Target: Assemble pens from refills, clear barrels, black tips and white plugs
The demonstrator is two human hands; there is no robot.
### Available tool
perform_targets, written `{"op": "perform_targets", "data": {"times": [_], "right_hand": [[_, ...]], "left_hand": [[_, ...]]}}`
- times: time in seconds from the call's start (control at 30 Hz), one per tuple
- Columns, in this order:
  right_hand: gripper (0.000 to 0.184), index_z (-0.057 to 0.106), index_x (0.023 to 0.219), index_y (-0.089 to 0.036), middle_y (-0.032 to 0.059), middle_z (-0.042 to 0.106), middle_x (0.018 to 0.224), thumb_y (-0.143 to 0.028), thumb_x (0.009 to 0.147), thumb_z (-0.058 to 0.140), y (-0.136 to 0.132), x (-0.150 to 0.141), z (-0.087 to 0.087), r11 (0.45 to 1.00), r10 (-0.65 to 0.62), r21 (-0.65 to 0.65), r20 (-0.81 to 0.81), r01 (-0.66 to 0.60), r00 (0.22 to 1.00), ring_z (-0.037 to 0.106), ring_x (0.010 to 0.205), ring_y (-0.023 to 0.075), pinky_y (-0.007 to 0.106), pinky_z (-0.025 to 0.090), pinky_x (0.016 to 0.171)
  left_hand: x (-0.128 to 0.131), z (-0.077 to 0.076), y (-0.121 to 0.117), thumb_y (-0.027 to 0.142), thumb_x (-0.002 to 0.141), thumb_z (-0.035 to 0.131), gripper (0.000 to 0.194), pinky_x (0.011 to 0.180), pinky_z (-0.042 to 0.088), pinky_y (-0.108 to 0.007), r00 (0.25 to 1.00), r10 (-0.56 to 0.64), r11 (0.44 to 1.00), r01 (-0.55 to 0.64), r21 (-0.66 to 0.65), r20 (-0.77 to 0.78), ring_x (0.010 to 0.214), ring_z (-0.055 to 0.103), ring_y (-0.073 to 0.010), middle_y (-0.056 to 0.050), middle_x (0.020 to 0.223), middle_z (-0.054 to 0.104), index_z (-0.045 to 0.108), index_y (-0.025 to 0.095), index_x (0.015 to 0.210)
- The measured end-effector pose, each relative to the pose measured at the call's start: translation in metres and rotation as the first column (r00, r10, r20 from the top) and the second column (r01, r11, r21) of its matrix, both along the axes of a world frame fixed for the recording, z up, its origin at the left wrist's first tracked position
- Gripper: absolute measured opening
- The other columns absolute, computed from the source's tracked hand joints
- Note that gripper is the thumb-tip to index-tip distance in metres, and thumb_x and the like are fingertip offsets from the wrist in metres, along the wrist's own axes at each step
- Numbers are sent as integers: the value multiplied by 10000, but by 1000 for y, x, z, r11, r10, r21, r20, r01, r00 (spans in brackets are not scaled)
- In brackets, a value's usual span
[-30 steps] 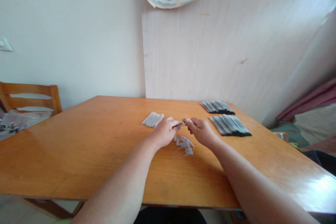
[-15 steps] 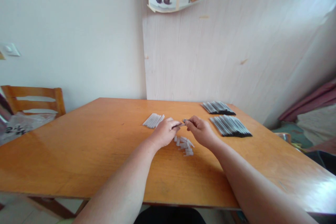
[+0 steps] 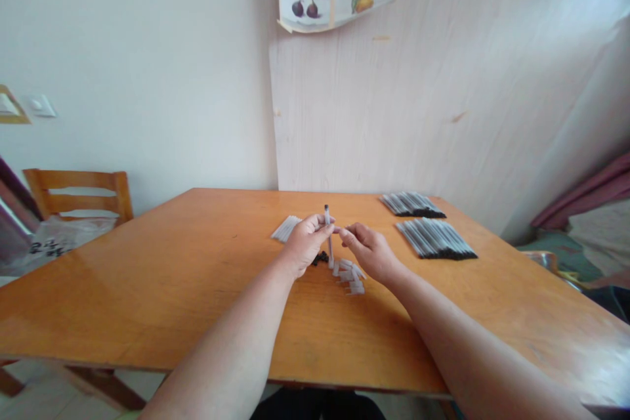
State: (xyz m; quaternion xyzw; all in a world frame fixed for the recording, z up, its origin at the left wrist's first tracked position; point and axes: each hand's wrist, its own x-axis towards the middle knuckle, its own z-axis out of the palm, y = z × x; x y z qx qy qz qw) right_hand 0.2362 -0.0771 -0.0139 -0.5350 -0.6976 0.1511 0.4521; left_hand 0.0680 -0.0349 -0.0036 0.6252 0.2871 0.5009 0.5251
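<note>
My left hand (image 3: 310,237) is closed round a pen (image 3: 327,215), which stands nearly upright with its black end on top and its clear barrel reaching down below the fingers. Just to the right, my right hand (image 3: 367,246) has its fingers curled together, their tips close to the left fingertips. What it pinches, if anything, is too small to make out. Under the hands lie small black pieces (image 3: 321,258) and a loose heap of whitish pen caps (image 3: 350,273). Partly behind my left hand is a row of pale, clear tubes (image 3: 284,228).
Two rows of clear pens with black ends, a near one (image 3: 436,237) and a far one (image 3: 412,203), lie on the right of the wooden table (image 3: 147,289). A chair (image 3: 81,193) with a plastic bag (image 3: 69,236) stands at the left. The wall is behind.
The pen has turned from lying level between both hands to upright in my left hand. My right hand has come off it. Small black pieces now show below the left hand.
</note>
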Motion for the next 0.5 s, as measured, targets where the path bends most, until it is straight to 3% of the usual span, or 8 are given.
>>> {"op": "perform_targets", "data": {"times": [0.13,0.27,0.5], "right_hand": [[275,609,836,-183,8,633,723,-453,859,564,0,-11,-5,996,88,-15,42,-88,995,548,641,130,237,389,592],[228,591,753,-188,-16,579,627,-387,855,544,1,-15,-6,997,64,-42,40,-62,997,487,561,113,231,346,540],[177,621,736,-197,-12,571,616,-337,825,558,-4,-13,-3,999,38,-30,130,-34,991,481,569,118,230,319,537]], "left_hand": [[-1,5,-5,344,801,667,240,910,398,-348,998,-10,995,16,-99,55,929,648,-195,-69,900,732,615,175,964],[-4,8,-6,389,778,691,288,794,393,-307,999,8,989,-3,-147,32,924,644,-192,-77,911,737,614,190,970],[-9,10,3,542,745,685,390,658,386,-260,974,175,964,-140,-227,142,747,656,-155,-61,833,730,552,190,850]]}}
